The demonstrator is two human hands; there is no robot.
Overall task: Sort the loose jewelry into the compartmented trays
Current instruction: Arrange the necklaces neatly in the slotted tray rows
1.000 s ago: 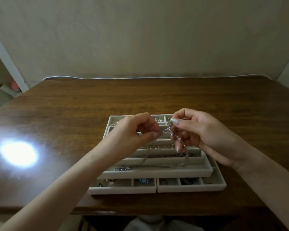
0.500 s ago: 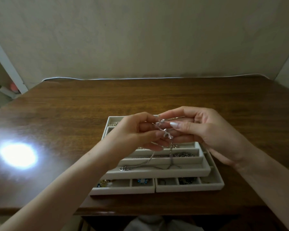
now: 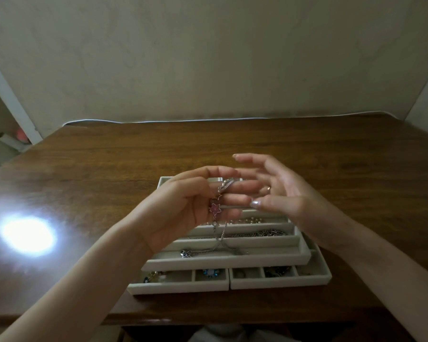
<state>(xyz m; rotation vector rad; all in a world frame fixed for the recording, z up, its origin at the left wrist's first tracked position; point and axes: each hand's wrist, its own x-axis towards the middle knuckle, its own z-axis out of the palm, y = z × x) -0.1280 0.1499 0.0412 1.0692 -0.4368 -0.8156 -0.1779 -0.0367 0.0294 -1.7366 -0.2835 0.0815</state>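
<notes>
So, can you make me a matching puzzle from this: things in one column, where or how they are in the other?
1. pink flower charm on a silver chain
2. blue flower-shaped gem piece
3. right hand

A. fingers straight and spread
B. hanging from the left hand
C. small front compartment of the white tray

Pairs: 1-B, 2-C, 3-A

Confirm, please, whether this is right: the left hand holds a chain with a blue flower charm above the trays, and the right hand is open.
Not quite: the charm is pink, not blue, as the head view shows. The rest stands: the left hand holds the chain above the trays, and the right hand is open.
</notes>
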